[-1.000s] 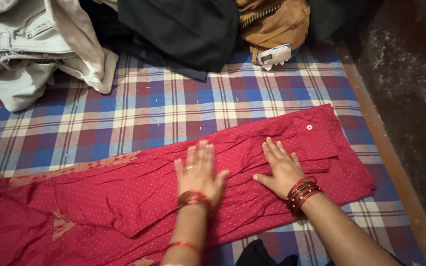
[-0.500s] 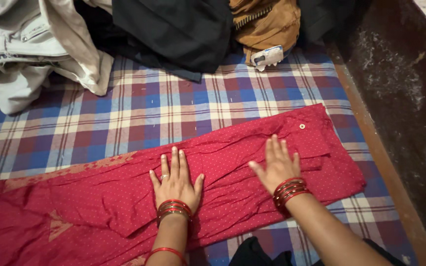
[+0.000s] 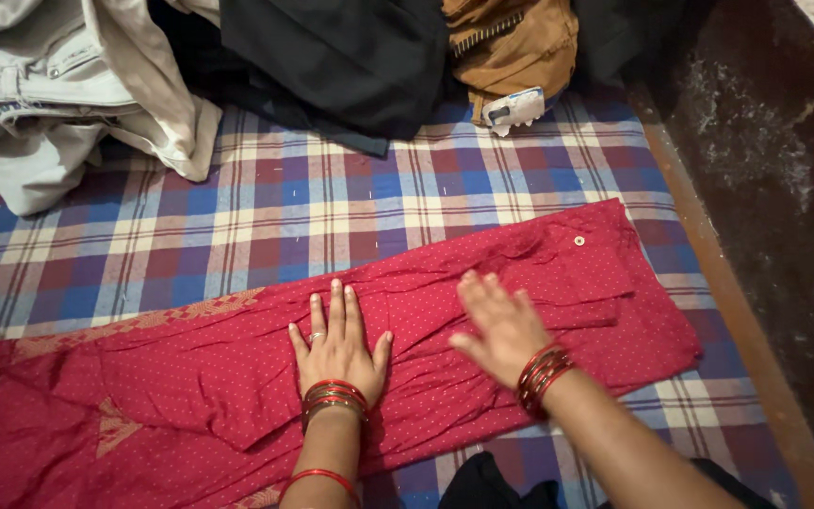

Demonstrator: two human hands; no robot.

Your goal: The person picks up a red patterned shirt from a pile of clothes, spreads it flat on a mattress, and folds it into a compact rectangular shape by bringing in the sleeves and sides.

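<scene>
Red dotted garment (image 3: pixel 237 377) creased, spread flat on checked sheet (image 3: pixel 332 207), left hand (image 3: pixel 336 344) and right hand (image 3: pixel 496 325) pressing, grip spread

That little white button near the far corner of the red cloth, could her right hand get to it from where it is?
Probably yes. The right hand lies flat on the red cloth, and the white button sits further along the same cloth. Only wrinkled fabric lies between them, nothing stacked on it, so a short slide forward and outward should do.
</scene>
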